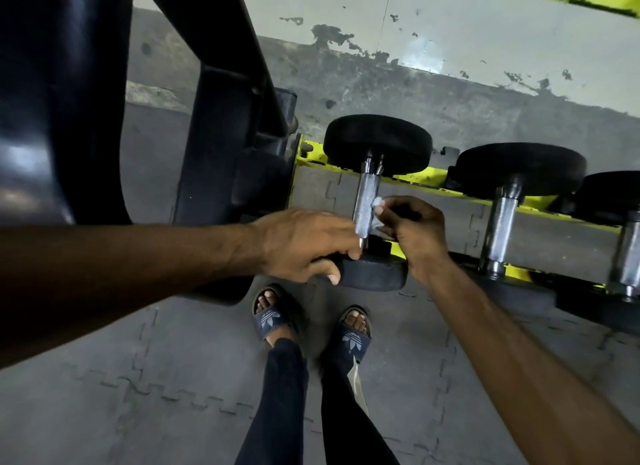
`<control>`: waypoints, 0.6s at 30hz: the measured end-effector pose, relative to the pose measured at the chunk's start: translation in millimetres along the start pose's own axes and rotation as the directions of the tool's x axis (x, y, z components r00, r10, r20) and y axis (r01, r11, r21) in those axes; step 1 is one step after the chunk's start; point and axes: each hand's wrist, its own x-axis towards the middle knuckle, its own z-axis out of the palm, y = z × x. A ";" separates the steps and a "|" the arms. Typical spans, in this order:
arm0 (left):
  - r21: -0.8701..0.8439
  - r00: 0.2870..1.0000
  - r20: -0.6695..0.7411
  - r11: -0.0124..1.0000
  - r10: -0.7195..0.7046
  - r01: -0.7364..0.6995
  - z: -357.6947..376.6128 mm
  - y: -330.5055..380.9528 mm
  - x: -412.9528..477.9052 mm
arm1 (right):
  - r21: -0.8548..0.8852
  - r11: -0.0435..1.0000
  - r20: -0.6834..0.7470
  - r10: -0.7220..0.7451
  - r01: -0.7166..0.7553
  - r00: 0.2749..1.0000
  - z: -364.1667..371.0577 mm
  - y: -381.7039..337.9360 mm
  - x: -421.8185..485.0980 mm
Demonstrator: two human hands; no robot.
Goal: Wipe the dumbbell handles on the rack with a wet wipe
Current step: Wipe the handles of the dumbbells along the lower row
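Right hand (412, 229) is pinching a small white wet wipe (378, 204) between thumb and curled fingers and pressing it against the right side of the knurled steel handle (365, 201) of the leftmost dumbbell (377, 142) on the rack (419, 179). The wipe is sitting about midway along the handle, just past the fingertips, while the palm is lying to the right of the bar and a little nearer the person. Left hand (304, 244) is gripping the same dumbbell's near head (375, 274), with fingers curling over its top beside the base of the handle and the thumb tucking under its rim. The handle is running up between the two hands, from the near head to the far black head, which is resting on the yellow-green rail. A second dumbbell (498, 222) and a third dumbbell (628, 253) are lying on the rack to the right, apart from both hands. The person's feet in dark slides (272, 320) are standing on grey interlocking floor mats (138, 378), beside a black padded machine (62, 100) at the left.
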 end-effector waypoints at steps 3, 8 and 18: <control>-0.009 0.998 -0.070 1.000 0.005 -0.006 6.6 -4.0 -6.5 | -0.148 0.988 0.031 -0.035 0.039 0.999 -2.5 4.5 -0.3; -0.052 0.999 -0.033 0.998 -0.036 0.034 2.7 -5.7 -2.5 | -0.217 0.972 0.079 -0.073 0.089 0.994 -8.3 0.9 -5.0; -0.113 0.982 0.148 0.985 -0.116 0.133 -14.8 -1.8 16.4 | -0.251 0.967 0.029 -0.028 0.034 0.999 2.3 -6.5 -11.8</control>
